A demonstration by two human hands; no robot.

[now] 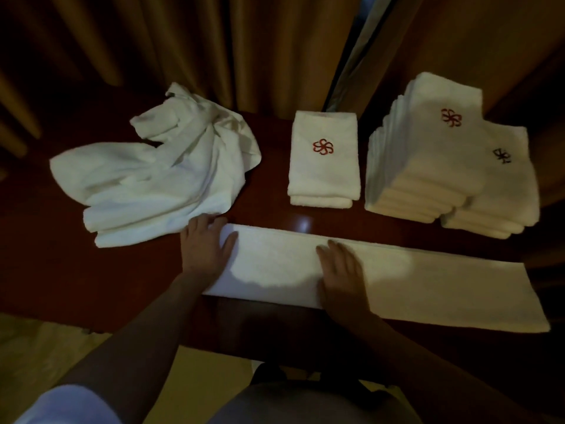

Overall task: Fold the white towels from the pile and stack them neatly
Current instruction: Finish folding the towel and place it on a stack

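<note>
A long white towel (428,286), folded into a strip, lies across the front of the dark red table (266,191). My left hand (204,243) rests flat on its left end, fingers straight. Near the strip's middle my right hand (342,270) presses down, fingers also straight. A loose pile of unfolded white towels (153,179) sits at the back left. Two folded towels with a red flower emblem form a small stack (324,160) at the back centre. A tall stack of several folded towels (428,160) stands at the back right.
Brown curtains (183,50) hang behind the table. A lower stack of folded towels with a dark emblem (501,191) leans against the tall stack at the far right. The table's front edge runs just below the strip, with pale floor (55,350) beyond it.
</note>
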